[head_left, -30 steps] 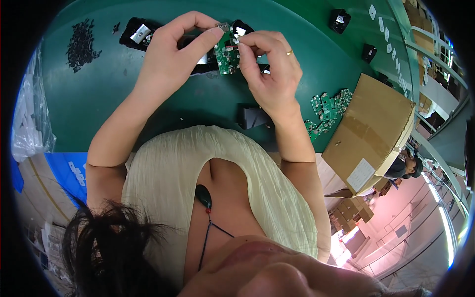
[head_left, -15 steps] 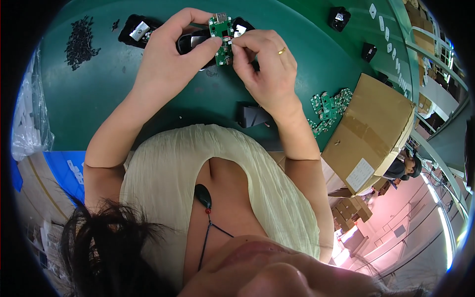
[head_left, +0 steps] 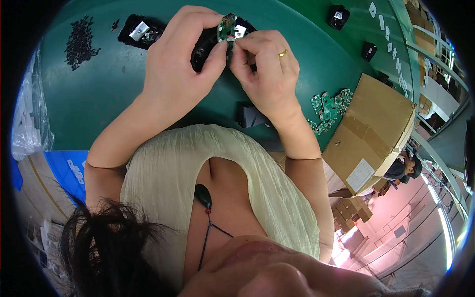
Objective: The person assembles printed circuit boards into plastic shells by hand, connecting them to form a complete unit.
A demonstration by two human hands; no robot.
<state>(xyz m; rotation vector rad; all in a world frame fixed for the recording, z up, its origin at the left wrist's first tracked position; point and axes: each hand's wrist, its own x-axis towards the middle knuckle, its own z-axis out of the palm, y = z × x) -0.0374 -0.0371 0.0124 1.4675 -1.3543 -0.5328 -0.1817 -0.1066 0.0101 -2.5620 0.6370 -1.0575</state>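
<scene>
Between my hands a small green circuit board (head_left: 226, 28) is held on edge, tilted so its face looks to the side. My left hand (head_left: 182, 59) grips it, thumb below and fingers above. My right hand (head_left: 267, 64), with a ring on one finger, pinches at the board's right side; a small pale part and a bit of red wire show there, but the fingertips hide the details. Behind and under the hands lies a black plastic housing (head_left: 199, 55) with a silvery metal piece, partly covered. Another open black housing (head_left: 142, 32) with a metal block and wires rests to the left.
A heap of small black parts (head_left: 80, 42) lies far left on the green table (head_left: 99, 94). Near me is a black piece (head_left: 253, 115). Circuit boards (head_left: 327, 106) are piled beside a cardboard box (head_left: 368, 131) at right. More black housings (head_left: 339, 19) stand farther back.
The board has turned from face-up to edge-on and shifted slightly right. My left hand has rolled and moved right with it, uncovering more of the left housing. My right hand has barely moved.
</scene>
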